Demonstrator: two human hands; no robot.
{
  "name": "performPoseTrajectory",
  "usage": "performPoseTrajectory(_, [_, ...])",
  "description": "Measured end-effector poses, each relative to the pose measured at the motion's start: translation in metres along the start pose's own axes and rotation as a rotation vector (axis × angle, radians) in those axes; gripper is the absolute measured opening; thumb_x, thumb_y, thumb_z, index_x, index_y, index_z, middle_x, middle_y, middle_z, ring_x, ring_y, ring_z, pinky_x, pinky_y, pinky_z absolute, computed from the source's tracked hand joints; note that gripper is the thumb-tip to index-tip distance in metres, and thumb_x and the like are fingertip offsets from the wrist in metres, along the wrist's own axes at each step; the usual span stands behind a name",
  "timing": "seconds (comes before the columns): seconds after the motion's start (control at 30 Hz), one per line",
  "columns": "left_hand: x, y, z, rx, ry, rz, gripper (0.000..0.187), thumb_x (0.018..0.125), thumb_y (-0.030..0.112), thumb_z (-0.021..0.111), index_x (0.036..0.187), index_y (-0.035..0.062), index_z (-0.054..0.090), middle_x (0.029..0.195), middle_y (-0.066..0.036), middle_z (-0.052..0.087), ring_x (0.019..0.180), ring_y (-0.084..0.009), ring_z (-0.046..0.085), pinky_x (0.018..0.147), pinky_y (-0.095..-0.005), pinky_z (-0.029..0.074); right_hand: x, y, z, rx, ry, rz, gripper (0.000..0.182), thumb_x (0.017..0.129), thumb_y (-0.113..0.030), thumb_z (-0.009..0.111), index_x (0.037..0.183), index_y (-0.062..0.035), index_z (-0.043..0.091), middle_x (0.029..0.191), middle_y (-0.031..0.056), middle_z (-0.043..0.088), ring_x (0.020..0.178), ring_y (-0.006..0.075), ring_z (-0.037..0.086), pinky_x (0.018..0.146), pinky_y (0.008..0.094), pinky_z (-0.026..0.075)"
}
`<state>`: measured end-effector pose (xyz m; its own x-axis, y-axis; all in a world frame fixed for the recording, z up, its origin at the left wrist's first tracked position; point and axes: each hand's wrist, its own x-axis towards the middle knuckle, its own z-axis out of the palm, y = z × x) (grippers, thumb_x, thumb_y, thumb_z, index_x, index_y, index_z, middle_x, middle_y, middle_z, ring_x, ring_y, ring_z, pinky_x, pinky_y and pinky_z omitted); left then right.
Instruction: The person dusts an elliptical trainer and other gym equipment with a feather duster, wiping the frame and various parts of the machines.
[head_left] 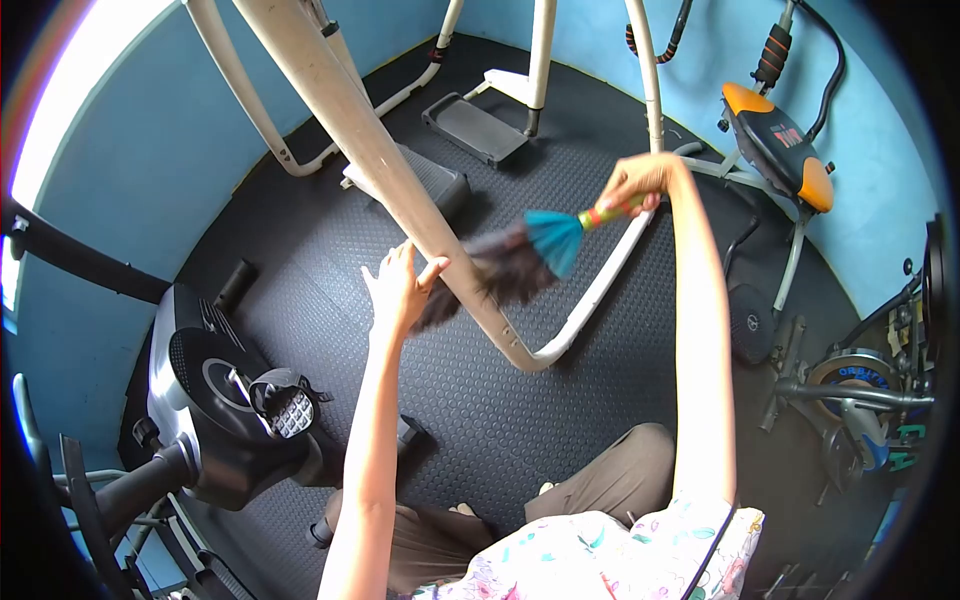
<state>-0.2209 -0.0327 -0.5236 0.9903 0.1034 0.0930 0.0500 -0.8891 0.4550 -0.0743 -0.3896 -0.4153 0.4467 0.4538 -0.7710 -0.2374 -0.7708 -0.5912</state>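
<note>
My right hand is closed around the short handle of a feather duster, which has a turquoise collar and dark plumes blurred by motion. The plumes reach left across a thick cream-white metal tube of an exercise machine, partly behind it. My left hand rests against the left edge of this tube, fingers apart and thumb touching its surface. Some dark plumes show just below that hand. Near the floor the tube bends and runs back up to the right.
Black foot platforms of the machine stand behind the tube on a studded black rubber floor. At left is a black and silver exercise bike with a pedal. An orange-and-black seat and another machine with a flywheel stand at right.
</note>
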Motion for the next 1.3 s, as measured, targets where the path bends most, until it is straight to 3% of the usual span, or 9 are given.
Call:
performPoseTrajectory(0.17, [-0.004, 0.005, 0.001, 0.073, 0.182, 0.134, 0.061, 0.08, 0.058, 0.046, 0.112, 0.007, 0.049, 0.116, -0.011, 0.052, 0.11, -0.0297, 0.047, 0.089, -0.0632, 0.026, -0.03, -0.037, -0.008, -0.06, 0.152, -0.153, 0.042, 0.077, -0.029, 0.069, 0.108, -0.0031, 0.061, 0.059, 0.0043, 0.052, 0.041, 0.0067, 0.046, 0.03, 0.0149, 0.028])
performPoseTrajectory(0.37, [-0.013, 0.017, -0.001, -0.308, -0.083, -0.088, 0.058, 0.082, 0.063, 0.036, 0.094, 0.013, 0.064, 0.073, -0.012, 0.064, 0.072, -0.0361, 0.061, 0.068, -0.0413, 0.047, 0.005, 0.039, 0.043, -0.009, -0.005, 0.119, 0.033, 0.074, -0.032, 0.071, 0.095, -0.0062, 0.067, 0.052, 0.0028, 0.051, 0.039, 0.0038, 0.042, 0.032, 0.0173, 0.028])
performPoseTrajectory(0.47, [-0.013, 0.025, -0.014, -0.183, -0.152, -0.135, 0.06, 0.081, 0.061, 0.042, 0.106, 0.0092, 0.058, 0.091, -0.015, 0.063, 0.083, -0.036, 0.06, 0.072, -0.0412, 0.047, -0.024, 0.056, 0.073, -0.131, 0.203, 0.018, 0.031, 0.078, -0.028, 0.068, 0.1, -0.0058, 0.066, 0.054, -0.0003, 0.052, 0.039, 0.0034, 0.042, 0.035, 0.0178, 0.032])
performPoseTrajectory(0.53, [-0.01, 0.011, 0.006, -0.163, 0.256, 0.076, 0.075, 0.077, 0.057, 0.051, 0.124, -0.0006, 0.041, 0.118, -0.022, 0.049, 0.105, -0.0382, 0.051, 0.084, -0.0415, 0.043, -0.06, 0.049, 0.089, -0.071, 0.303, -0.182, 0.033, 0.08, -0.025, 0.065, 0.106, -0.005, 0.063, 0.056, 0.0002, 0.053, 0.041, 0.0025, 0.042, 0.035, 0.0177, 0.031])
performPoseTrajectory(0.63, [-0.005, 0.004, 0.014, -0.084, 0.337, 0.096, 0.096, 0.072, 0.054, 0.059, 0.132, -0.0095, 0.019, 0.132, -0.029, 0.03, 0.119, -0.0407, 0.036, 0.095, -0.0419, 0.036, -0.098, 0.048, 0.122, 0.189, 0.509, -0.383, 0.035, 0.082, -0.024, 0.063, 0.111, -0.0038, 0.06, 0.056, 0.0001, 0.051, 0.042, 0.0015, 0.04, 0.036, 0.0163, 0.03])
performPoseTrajectory(0.9, [-0.007, 0.005, 0.025, -0.288, 0.341, -0.003, 0.105, 0.07, 0.06, 0.058, 0.134, -0.0091, 0.013, 0.133, -0.032, 0.026, 0.122, -0.0434, 0.031, 0.101, -0.0434, 0.029, -0.078, 0.158, 0.233, 0.487, 0.377, -0.068, 0.038, 0.085, -0.028, 0.059, 0.117, -0.0083, 0.055, 0.056, -0.0026, 0.049, 0.041, 0.0001, 0.038, 0.035, 0.0165, 0.029])
performPoseTrajectory(1.07, [-0.011, 0.009, 0.016, -0.215, 0.306, -0.067, 0.104, 0.07, 0.063, 0.056, 0.135, -0.0057, 0.014, 0.136, -0.033, 0.018, 0.126, -0.0423, 0.023, 0.103, -0.048, 0.022, -0.177, 0.154, 0.226, 0.259, 0.749, 0.133, 0.031, 0.079, -0.026, 0.067, 0.103, -0.0064, 0.065, 0.057, -0.0038, 0.053, 0.044, 0.0014, 0.04, 0.038, 0.0177, 0.029])
performPoseTrajectory(1.23, [-0.006, -0.007, 0.023, -0.247, 0.389, -0.053, 0.103, 0.071, 0.072, 0.043, 0.137, -0.0017, 0.015, 0.141, -0.027, 0.011, 0.132, -0.0369, 0.012, 0.105, -0.051, 0.014, -0.255, 0.116, 0.216, 0.283, 1.112, -0.302, 0.032, 0.081, -0.011, 0.06, 0.111, 0.0001, 0.059, 0.067, 0.0019, 0.058, 0.046, 0.0014, 0.039, 0.038, 0.015, 0.025])
performPoseTrajectory(1.3, [-0.017, 0.006, -0.002, -0.871, 0.262, -0.122, 0.105, 0.068, 0.079, 0.023, 0.138, 0.0022, 0.014, 0.142, -0.022, 0.013, 0.132, -0.0358, 0.016, 0.106, -0.0504, 0.013, -0.241, 0.093, 0.201, 0.246, 1.193, -0.484, 0.036, 0.08, -0.009, 0.059, 0.113, 0.0043, 0.055, 0.072, 0.0037, 0.059, 0.046, 0.0015, 0.039, 0.039, 0.0145, 0.025])
